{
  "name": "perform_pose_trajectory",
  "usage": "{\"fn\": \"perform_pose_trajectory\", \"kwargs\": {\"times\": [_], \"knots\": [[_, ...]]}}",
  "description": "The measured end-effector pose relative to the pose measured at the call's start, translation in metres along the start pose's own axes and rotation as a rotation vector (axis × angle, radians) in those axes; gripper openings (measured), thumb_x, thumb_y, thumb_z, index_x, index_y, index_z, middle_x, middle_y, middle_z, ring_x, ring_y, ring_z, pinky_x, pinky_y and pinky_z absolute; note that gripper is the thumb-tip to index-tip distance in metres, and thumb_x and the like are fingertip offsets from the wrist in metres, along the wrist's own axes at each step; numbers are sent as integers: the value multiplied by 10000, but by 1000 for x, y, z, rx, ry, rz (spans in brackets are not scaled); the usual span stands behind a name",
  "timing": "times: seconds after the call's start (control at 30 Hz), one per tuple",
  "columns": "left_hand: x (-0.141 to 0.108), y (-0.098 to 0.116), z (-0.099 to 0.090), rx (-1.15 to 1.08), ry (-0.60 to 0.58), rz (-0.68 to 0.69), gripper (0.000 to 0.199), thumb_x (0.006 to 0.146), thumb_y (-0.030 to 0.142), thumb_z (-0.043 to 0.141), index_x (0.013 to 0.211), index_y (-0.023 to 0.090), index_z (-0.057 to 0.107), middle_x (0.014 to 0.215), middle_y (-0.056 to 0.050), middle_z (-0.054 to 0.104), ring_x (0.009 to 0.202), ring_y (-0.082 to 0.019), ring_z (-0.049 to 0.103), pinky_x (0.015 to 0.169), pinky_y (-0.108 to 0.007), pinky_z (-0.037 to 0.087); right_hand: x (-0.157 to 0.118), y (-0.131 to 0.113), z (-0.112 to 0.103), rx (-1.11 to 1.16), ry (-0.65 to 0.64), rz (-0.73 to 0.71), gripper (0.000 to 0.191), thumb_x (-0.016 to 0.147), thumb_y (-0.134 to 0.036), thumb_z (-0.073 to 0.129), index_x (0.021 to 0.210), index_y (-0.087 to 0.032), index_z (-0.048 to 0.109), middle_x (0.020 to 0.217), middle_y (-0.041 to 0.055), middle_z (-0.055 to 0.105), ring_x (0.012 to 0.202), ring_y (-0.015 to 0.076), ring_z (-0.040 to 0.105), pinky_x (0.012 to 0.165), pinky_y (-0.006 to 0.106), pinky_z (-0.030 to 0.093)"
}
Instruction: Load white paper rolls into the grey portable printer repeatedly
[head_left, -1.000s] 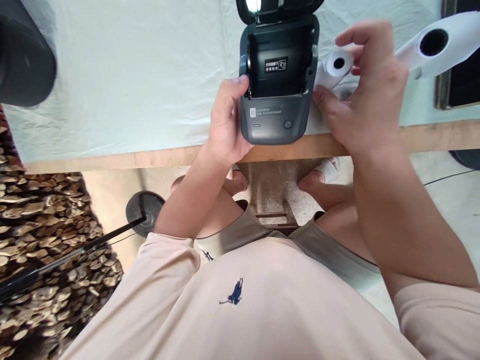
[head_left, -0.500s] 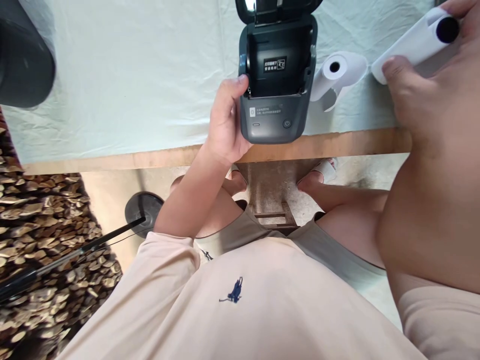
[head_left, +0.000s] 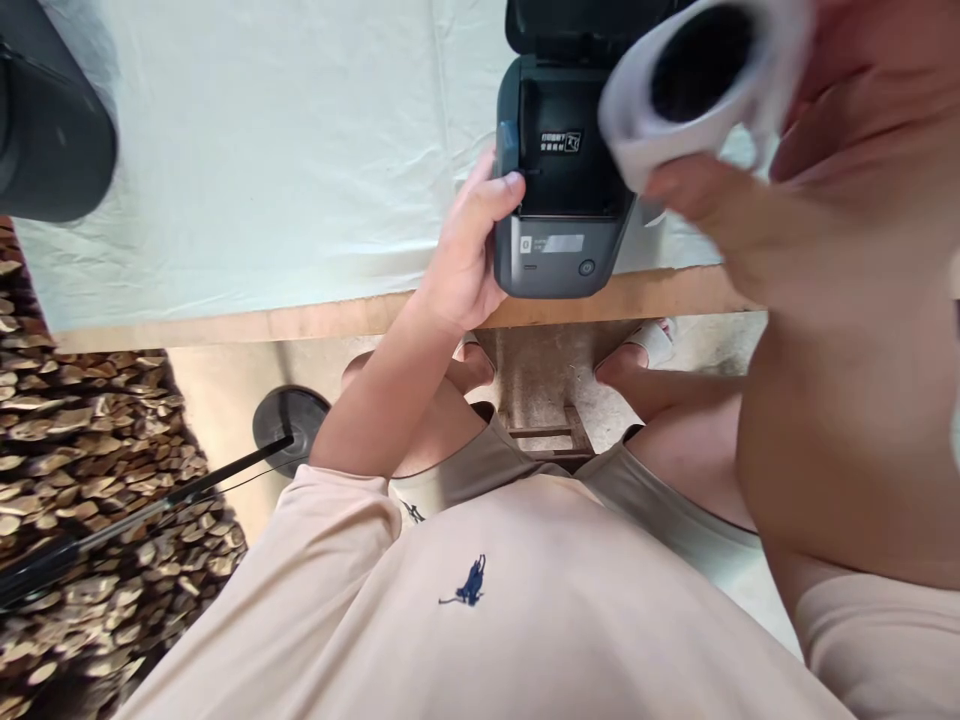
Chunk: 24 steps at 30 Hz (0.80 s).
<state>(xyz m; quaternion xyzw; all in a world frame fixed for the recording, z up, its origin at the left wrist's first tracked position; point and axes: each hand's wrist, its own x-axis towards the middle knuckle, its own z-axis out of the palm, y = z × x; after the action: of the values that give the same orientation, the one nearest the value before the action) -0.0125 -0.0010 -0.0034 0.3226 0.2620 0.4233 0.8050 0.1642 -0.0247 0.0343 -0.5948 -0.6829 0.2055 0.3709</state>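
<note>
A dark grey portable printer with its lid raised shows a bare black compartment with a small white label. My left hand grips its left side, thumb on the rim. Close to the camera, my right hand holds a white paper roll with a black core end, slightly blurred. The roll overlaps the right part of the printer's compartment and lid; whether they touch cannot be told. Behind the roll and my right hand, the second, smaller paper roll is almost wholly hidden.
A pale cloth covers the table, whose wooden front edge shows. At the far left stands a dark grey object. Below are a black round stand base with a pole, stacked firewood and a wooden stool.
My right hand has brought the paper roll left and up toward the camera, over the printer's right side. My left hand and the printer have shifted slightly right and down.
</note>
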Motion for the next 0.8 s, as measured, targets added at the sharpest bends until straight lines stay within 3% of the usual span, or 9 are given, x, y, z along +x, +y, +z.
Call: {"fn": "perform_pose_trajectory", "kwargs": {"times": [0.03,0.1,0.23,0.4,0.53,0.63,0.73,0.8], "knots": [[0,0,1,25,11,-2,142,717,232,362,833,228,444,832,10,552,961,-148,508,646,-203,471,0,-10,3,-128,-95,-96,497,635,-484,401,1027,-179,422,925,-57,460,871,-29,439,718,108,342],[-1,-1,1,75,32,-9,153,705,228,381,839,241,453,809,2,549,911,-144,528,584,-176,445,1,-22,8,-383,-122,-174,429,668,-494,328,955,-193,434,921,-66,442,856,-26,416,730,145,319],[-2,-2,3,145,32,7,190,707,202,383,881,252,440,756,12,515,731,-103,545,546,-178,386,3,-22,16,-620,-152,-44,427,660,-560,285,910,-240,419,878,-78,445,912,25,405,815,213,339],[0,-3,3,135,47,23,147,708,228,395,844,261,438,637,32,445,517,-39,441,488,-176,335,2,-9,24,-561,-79,-130,344,693,-498,302,866,-257,476,907,-102,454,966,39,395,920,306,338],[1,1,1,119,52,-31,236,713,373,347,880,251,460,744,5,533,747,-124,533,583,-220,408,-2,-8,27,-539,-93,-218,354,614,-576,397,831,-317,505,877,-126,471,957,49,377,886,318,338],[0,3,-1,98,49,-60,258,699,345,392,929,252,461,827,-6,559,921,-170,509,667,-245,426,-5,-11,27,-498,-131,-311,376,549,-604,450,810,-342,513,927,-161,463,976,54,368,869,298,339],[-1,2,-5,110,22,-52,243,668,196,453,907,241,468,871,2,551,922,-174,519,707,-256,423,-5,-11,24,-375,-38,-339,348,598,-508,460,816,-244,523,875,-83,477,930,23,398,877,248,349],[-1,-1,-6,139,7,-40,250,653,160,470,892,235,470,841,10,545,867,-169,543,711,-268,422,-5,-9,21,-283,78,-245,373,638,-431,435,897,-169,494,902,-28,456,915,8,413,828,182,364]]}}
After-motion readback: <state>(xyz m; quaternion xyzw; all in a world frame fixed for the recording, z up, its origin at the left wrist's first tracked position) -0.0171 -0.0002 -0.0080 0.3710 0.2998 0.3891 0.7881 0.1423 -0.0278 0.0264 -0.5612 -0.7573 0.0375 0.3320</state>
